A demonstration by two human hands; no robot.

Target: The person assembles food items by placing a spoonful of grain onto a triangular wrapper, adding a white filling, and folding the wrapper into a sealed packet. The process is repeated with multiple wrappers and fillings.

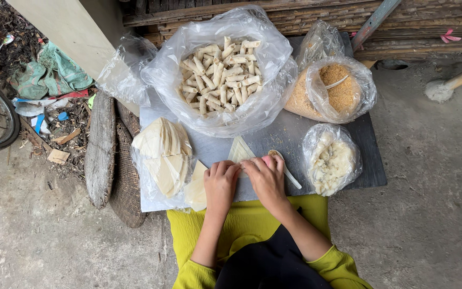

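My left hand (221,182) and my right hand (266,177) press side by side on a pale triangular wrapper (238,150) that lies on the grey board (284,136). The fingers of both hands curl over the wrapper's near edge. A small spoon (284,167) lies just right of my right hand, touching its fingers. A single loose wrapper (197,186) sits left of my left hand.
A big clear bag of finished rolls (221,72) stands behind the hands. A stack of wrappers (164,152) lies at left, a bag of orange crumbs (338,88) at back right, a bag of white filling (331,159) at right. A round woven tray (126,182) leans at left.
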